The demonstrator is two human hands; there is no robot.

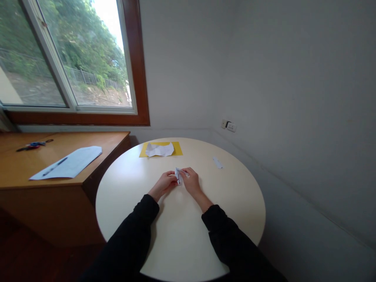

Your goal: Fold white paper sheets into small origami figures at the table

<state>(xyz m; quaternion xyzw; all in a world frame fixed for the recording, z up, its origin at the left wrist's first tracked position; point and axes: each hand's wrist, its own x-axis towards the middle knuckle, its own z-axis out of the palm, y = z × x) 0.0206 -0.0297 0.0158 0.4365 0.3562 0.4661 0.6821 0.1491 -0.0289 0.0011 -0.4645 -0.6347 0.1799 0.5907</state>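
Over the round table (123,188), left hand (165,183) and right hand (191,181) meet, fingers pinching a folded paper (178,175).

Ahead of you on the round surface (132,188) lies a yellow sheet (176,149) with a crumpled white paper (160,149) on it, and a small paper strip (217,162) sits to the right. On the wooden desk (17,172) (under the window (70,55)) rest a white sheet (79,158), a pen (55,166) and scissors (33,145).

Both hands, left hand (165,183) and right hand (190,181), pinch what looks like folded white paper (178,175) above the round table (235,196).
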